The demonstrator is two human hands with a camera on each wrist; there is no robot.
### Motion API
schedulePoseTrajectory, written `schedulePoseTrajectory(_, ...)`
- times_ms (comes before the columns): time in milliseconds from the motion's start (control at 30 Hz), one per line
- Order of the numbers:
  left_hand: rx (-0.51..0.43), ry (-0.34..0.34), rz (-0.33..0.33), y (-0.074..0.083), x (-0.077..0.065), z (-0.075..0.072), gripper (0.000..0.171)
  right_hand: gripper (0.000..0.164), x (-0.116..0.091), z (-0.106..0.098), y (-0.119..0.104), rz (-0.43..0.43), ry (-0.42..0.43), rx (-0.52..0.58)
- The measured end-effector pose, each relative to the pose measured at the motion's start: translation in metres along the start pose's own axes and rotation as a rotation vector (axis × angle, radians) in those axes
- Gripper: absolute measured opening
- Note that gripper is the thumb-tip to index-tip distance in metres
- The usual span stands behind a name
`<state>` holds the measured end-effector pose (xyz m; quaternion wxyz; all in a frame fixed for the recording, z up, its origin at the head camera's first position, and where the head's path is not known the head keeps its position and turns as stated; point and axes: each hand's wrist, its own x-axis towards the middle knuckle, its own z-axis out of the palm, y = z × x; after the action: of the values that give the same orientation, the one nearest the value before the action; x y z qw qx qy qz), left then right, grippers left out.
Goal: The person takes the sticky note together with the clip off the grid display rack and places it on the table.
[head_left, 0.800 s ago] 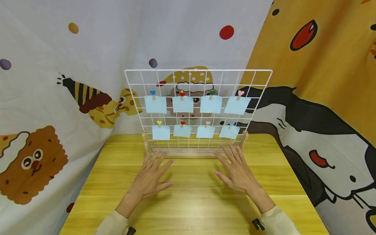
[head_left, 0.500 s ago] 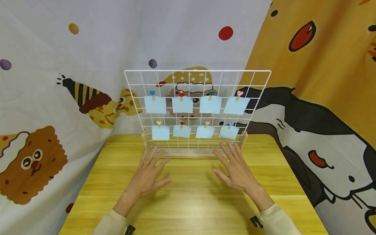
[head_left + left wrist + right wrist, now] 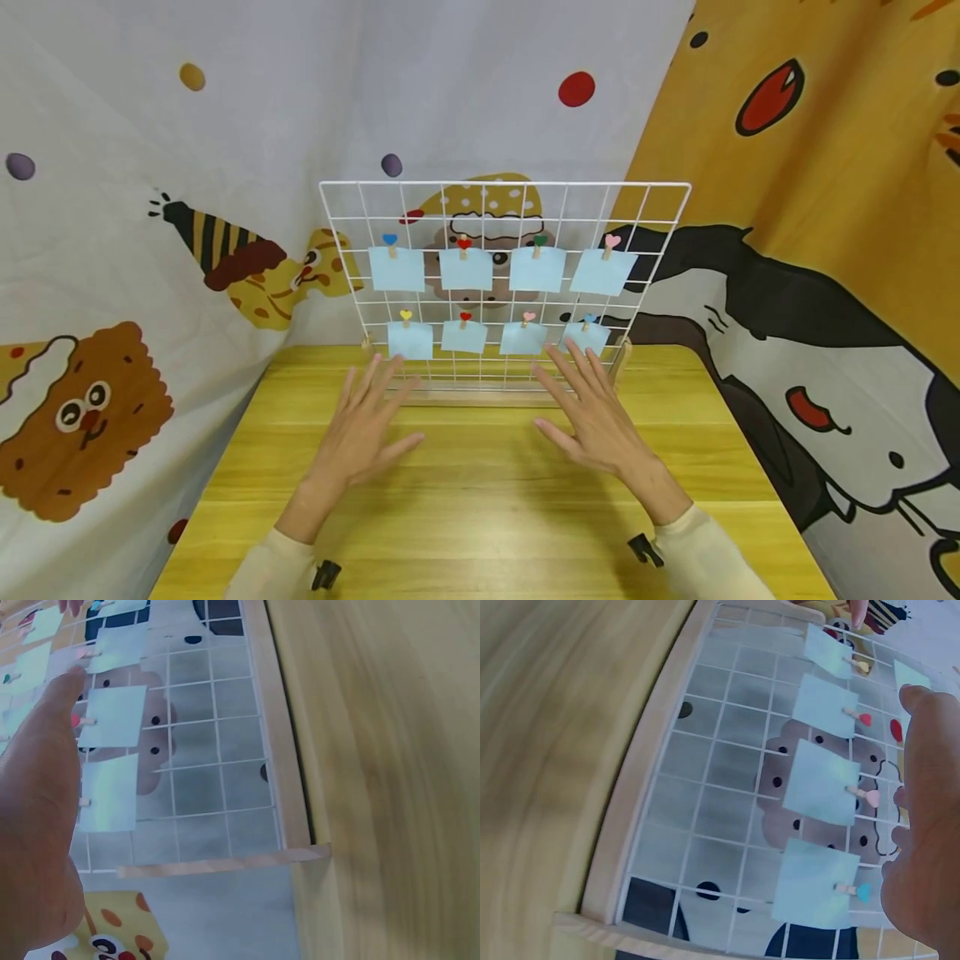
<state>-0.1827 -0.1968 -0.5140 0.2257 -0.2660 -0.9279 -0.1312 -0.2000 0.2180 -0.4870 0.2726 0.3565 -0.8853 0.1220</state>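
Note:
A white wire grid panel (image 3: 502, 182) stands upright in a wooden base (image 3: 480, 400). Two rows of light blue paper notes (image 3: 396, 269) hang on it, each held by a small wooden clip with a heart on top, such as the yellow-heart clip (image 3: 406, 316). My left hand (image 3: 360, 433) is raised before the panel's lower left with fingers spread, holding nothing. Likewise spread and bare, my right hand (image 3: 596, 421) has fingertips overlapping the lower right note (image 3: 592, 335) in the head view. The left wrist view shows the left thumb (image 3: 64, 697) over the notes.
The panel sits toward the back of a yellow wood-grain table (image 3: 480, 533). Behind it hangs a cloth (image 3: 480, 75) printed with cartoon animals and dots. Black clip-like pieces (image 3: 645, 550) show at both sleeve cuffs.
Both hands have moved forward and up toward the panel, the left also drifting outward to the left. Right fingertips now cover part of the lower right note. The notes stay in place.

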Motion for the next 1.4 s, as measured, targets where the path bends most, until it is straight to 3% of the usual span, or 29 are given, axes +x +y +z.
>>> schedulePoseTrajectory(100,-0.015,0.019,-0.016,-0.002,0.004,-0.004,0.097,0.08,0.008,-0.004,-0.002,-0.013,0.019,0.012)
schedulePoseTrajectory(367,-0.086,0.095,-0.039,-0.005,0.017,-0.017,0.097,0.077,0.036,-0.012,-0.009,-0.072,0.112,0.061)
schedulePoseTrajectory(733,-0.18,0.201,-0.058,-0.01,0.034,-0.029,0.094,0.075,0.071,-0.018,-0.018,-0.117,0.144,0.071)
schedulePoseTrajectory(967,-0.323,0.264,-0.111,-0.011,0.041,-0.032,0.079,0.075,0.092,-0.02,-0.024,-0.151,0.159,0.081)
schedulePoseTrajectory(1200,-0.474,0.316,-0.18,-0.011,0.052,-0.039,0.079,0.071,0.111,-0.022,-0.029,-0.192,0.227,0.134)
schedulePoseTrajectory(1400,-0.544,0.353,-0.232,-0.011,0.06,-0.045,0.076,0.069,0.126,-0.023,-0.034,-0.2,0.266,0.186)
